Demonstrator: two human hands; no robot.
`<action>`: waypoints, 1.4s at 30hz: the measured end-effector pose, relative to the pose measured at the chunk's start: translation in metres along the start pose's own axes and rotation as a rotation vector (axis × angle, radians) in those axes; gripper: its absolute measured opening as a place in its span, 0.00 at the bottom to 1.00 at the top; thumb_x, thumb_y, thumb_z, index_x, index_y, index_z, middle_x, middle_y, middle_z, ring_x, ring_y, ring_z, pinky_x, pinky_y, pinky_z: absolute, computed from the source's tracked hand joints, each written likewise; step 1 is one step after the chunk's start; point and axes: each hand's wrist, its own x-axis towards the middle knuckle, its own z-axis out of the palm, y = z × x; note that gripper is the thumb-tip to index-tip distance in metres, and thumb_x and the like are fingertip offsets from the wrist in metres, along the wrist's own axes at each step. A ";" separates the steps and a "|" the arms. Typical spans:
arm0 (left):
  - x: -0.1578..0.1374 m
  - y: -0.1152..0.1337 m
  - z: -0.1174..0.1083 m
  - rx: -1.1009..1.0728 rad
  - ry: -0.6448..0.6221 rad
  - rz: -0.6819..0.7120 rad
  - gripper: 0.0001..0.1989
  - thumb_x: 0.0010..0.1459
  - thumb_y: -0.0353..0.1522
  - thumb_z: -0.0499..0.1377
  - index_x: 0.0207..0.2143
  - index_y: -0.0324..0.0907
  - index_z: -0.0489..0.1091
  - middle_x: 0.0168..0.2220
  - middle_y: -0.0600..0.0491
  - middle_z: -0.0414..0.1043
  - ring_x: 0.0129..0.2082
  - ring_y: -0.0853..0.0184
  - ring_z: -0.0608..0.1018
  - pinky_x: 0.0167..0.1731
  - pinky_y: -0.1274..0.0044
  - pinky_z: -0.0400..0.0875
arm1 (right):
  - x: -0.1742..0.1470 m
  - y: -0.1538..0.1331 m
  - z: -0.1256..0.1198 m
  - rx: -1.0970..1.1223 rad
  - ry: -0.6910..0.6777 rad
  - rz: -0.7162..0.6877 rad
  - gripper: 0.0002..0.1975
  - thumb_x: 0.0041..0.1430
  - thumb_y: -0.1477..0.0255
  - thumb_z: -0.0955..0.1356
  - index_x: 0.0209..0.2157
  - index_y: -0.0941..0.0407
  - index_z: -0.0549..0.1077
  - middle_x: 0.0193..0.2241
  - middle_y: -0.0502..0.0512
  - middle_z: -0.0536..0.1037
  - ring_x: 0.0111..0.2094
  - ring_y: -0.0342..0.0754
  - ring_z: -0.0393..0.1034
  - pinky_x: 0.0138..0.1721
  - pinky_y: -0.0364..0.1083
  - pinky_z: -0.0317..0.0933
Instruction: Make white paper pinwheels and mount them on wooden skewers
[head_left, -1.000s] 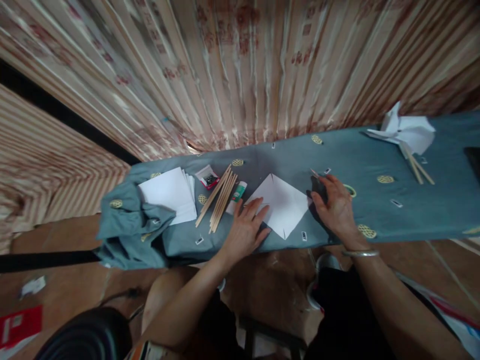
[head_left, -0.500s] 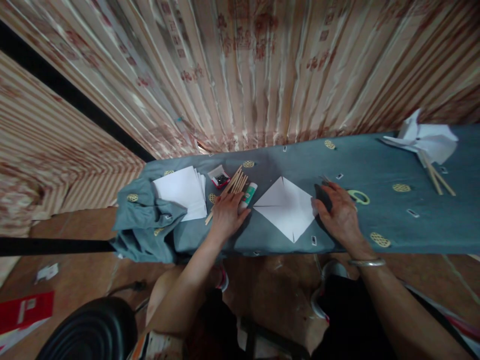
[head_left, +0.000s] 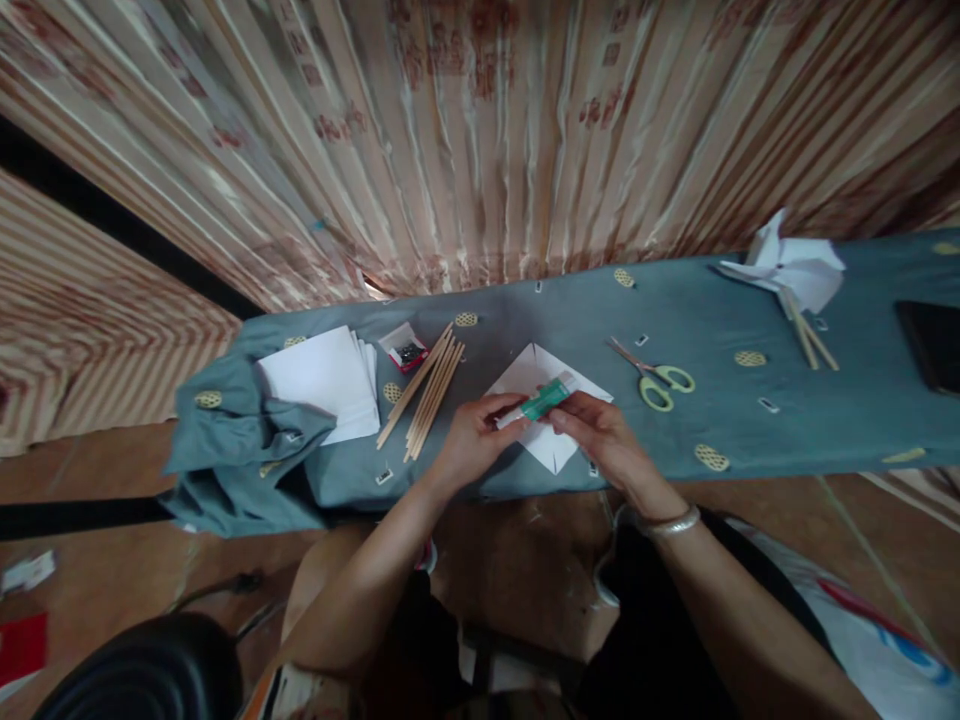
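Between my two hands I hold a green and white glue stick (head_left: 546, 398) above a white paper square (head_left: 553, 448). My left hand (head_left: 480, 432) grips its left end, and the fingers of my right hand (head_left: 597, 428) close on its right end. Beneath them the paper lies flat, turned like a diamond, with slits running in from its corners; part of it is hidden by my hands. Left of my left hand lie several thin wooden sticks (head_left: 429, 396). Scissors with light green handles (head_left: 657, 386) rest to the right of the paper.
A stack of white paper (head_left: 319, 380) lies at the left, beside a small red box (head_left: 405, 350) of dark pieces. Folded paper pinwheels (head_left: 799, 268) on sticks lie at the back right. A dark flat object (head_left: 930, 345) sits at the right edge. A curtain hangs behind.
My left hand has picked up the glue stick from beside the wooden sticks and brought it over the paper. My right hand has left the scissors and moved in to the glue stick's other end.
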 end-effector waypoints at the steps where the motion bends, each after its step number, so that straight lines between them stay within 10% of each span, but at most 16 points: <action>1: 0.000 0.000 0.007 -0.057 -0.028 -0.011 0.18 0.52 0.39 0.65 0.43 0.39 0.77 0.45 0.46 0.80 0.44 0.61 0.79 0.48 0.70 0.72 | -0.001 -0.001 0.002 0.066 0.009 0.030 0.19 0.42 0.52 0.77 0.27 0.53 0.77 0.22 0.49 0.77 0.25 0.44 0.69 0.32 0.46 0.67; 5: 0.003 0.001 0.016 -0.067 -0.073 -0.086 0.21 0.50 0.39 0.67 0.45 0.37 0.76 0.42 0.46 0.80 0.40 0.62 0.80 0.43 0.72 0.74 | 0.001 -0.004 -0.007 0.200 0.105 0.127 0.19 0.38 0.55 0.79 0.22 0.55 0.76 0.20 0.48 0.76 0.21 0.40 0.65 0.25 0.42 0.62; 11: 0.006 0.001 -0.018 0.512 0.049 0.028 0.17 0.56 0.32 0.63 0.49 0.40 0.73 0.44 0.47 0.79 0.41 0.63 0.80 0.45 0.70 0.74 | 0.007 -0.003 -0.038 0.301 0.293 0.148 0.16 0.45 0.57 0.77 0.26 0.54 0.76 0.22 0.47 0.79 0.22 0.40 0.72 0.21 0.38 0.65; 23: 0.014 -0.011 -0.035 1.027 0.016 0.178 0.18 0.60 0.25 0.54 0.52 0.39 0.71 0.57 0.45 0.70 0.58 0.56 0.70 0.60 0.62 0.65 | 0.010 0.008 -0.028 0.405 0.168 0.262 0.15 0.47 0.58 0.76 0.29 0.53 0.75 0.24 0.47 0.79 0.24 0.42 0.74 0.28 0.42 0.71; 32: 0.001 0.002 -0.001 0.998 -0.076 0.317 0.17 0.64 0.27 0.50 0.54 0.41 0.69 0.61 0.44 0.65 0.64 0.55 0.64 0.62 0.55 0.59 | 0.011 0.007 -0.026 -0.311 0.375 -0.173 0.14 0.53 0.59 0.73 0.37 0.53 0.75 0.36 0.53 0.81 0.37 0.49 0.76 0.42 0.51 0.71; 42: -0.008 -0.013 0.036 0.947 -0.242 0.272 0.26 0.62 0.42 0.58 0.60 0.46 0.64 0.69 0.41 0.51 0.70 0.49 0.48 0.64 0.46 0.42 | 0.005 0.008 -0.021 -0.711 0.266 -0.173 0.16 0.58 0.60 0.69 0.44 0.55 0.75 0.38 0.58 0.82 0.38 0.53 0.77 0.43 0.54 0.70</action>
